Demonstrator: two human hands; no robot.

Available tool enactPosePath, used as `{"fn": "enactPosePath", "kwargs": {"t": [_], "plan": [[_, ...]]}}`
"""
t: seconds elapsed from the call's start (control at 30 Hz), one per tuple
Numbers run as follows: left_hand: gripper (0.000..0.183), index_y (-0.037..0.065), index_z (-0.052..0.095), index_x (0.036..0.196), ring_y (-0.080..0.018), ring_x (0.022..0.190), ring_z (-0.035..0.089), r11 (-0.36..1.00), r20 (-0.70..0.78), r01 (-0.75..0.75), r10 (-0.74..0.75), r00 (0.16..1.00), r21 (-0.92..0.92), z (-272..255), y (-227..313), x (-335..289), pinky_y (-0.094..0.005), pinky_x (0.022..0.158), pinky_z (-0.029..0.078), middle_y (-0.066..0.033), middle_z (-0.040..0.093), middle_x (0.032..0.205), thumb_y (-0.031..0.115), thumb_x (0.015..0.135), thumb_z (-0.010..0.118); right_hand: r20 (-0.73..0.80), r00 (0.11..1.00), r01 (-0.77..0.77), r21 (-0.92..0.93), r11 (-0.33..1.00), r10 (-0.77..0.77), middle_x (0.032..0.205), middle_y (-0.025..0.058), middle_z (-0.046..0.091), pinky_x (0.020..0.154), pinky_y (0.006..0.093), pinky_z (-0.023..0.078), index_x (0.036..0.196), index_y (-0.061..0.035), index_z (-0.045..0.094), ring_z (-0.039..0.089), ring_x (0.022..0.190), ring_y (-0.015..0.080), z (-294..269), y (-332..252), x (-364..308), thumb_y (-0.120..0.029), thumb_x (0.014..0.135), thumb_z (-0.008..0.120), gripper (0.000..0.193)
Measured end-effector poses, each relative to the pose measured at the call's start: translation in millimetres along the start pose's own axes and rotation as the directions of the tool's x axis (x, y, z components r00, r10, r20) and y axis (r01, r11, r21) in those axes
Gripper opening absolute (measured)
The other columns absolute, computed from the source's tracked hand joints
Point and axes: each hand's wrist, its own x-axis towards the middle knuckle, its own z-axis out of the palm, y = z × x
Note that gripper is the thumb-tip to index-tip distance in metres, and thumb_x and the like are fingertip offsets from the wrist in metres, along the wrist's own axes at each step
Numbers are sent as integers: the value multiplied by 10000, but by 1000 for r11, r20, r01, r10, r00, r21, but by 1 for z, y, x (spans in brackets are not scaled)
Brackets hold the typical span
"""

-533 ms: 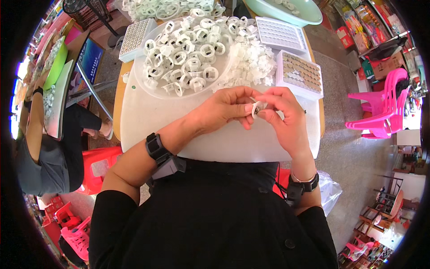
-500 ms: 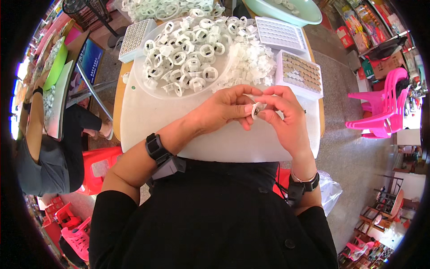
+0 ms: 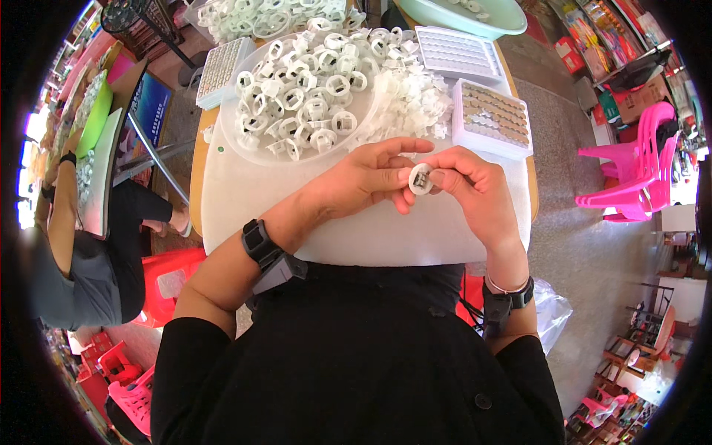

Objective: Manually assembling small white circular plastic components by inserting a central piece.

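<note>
Between my hands, above the near part of the white table, is a small round white plastic part (image 3: 420, 180) with a dark piece at its centre. My left hand (image 3: 378, 174) pinches its left edge between thumb and fingers. From the other side, my right hand (image 3: 471, 185) has its thumb and bent index finger closed on the right edge. The face with the dark centre is turned up. Beyond my hands lies a round clear tray (image 3: 241, 152), heaped with similar white ring-shaped parts (image 3: 315, 104). A pile of small translucent white pieces (image 3: 411, 107) sits right of it.
At the right of the table (image 3: 297, 241) are a box of round metallic discs (image 3: 493, 119) and a white slotted tray (image 3: 460, 53). Another disc tray (image 3: 220, 70) stands far left. A pale green basin (image 3: 475, 18) is behind. Another person (image 3: 81, 245) works at left; pink chairs (image 3: 630, 167) stand right.
The round part has turned from nearly edge-on to showing its face with the dark centre. My right fingers have drawn in closer around it; my left hand has barely moved.
</note>
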Motion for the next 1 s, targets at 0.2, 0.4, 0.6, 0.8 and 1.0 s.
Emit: {"fn": "enactPosePath", "kwargs": {"t": [0.2, 0.4, 0.6, 0.8, 1.0], "plan": [[512, -24, 349, 1346, -152, 785, 613, 999, -15, -15, 14, 1000, -38, 1, 0, 0, -291, 723, 524, -80, 588, 933, 126, 914, 578, -70, 994, 80, -33, 996, -82, 849, 42, 588, 677, 243, 455, 931, 10, 634, 550, 741, 103, 9, 4, -2, -3, 814, 620, 119], [485, -36, 374, 1325, -141, 816, 599, 1000, -54, -8, 9, 999, 17, 3, 3, 3, -285, 730, 526, -76, 572, 988, 130, 917, 575, -76, 996, 39, -62, 997, -44, 839, 39, 590, 672, 238, 455, 972, 0, 624, 551, 730, 103, 7, 13, 2, 3, 799, 625, 172], [377, -34, 443, 1248, -137, 826, 596, 997, -119, -67, 71, 990, 40, 2, -2, 3, -284, 748, 526, -82, 570, 1015, 130, 928, 557, -111, 945, 265, -296, 918, -309, 895, 106, 633, 650, 291, 504, 1023, -8, 611, 631, 757, 201, 16, 8, 0, 20, 794, 603, 231], [313, -20, 482, 1201, -138, 827, 600, 998, -133, -52, 57, 989, 43, 1, -2, 6, -287, 747, 524, -80, 578, 1011, 121, 930, 550, -35, 854, 427, -521, 739, -518, 882, 135, 623, 642, 354, 519, 1028, -5, 604, 625, 762, 290, 14, 11, 3, 33, 736, 597, 294], [288, -8, 504, 1178, -149, 815, 606, 995, -164, -59, 72, 984, 81, -2, -6, 7, -284, 731, 523, -81, 595, 987, 111, 922, 560, -30, 839, 419, -602, 679, -544, 811, 105, 599, 607, 364, 510, 994, -34, 611, 609, 709, 277, 17, 15, 5, 3, 718, 606, 278]]}}
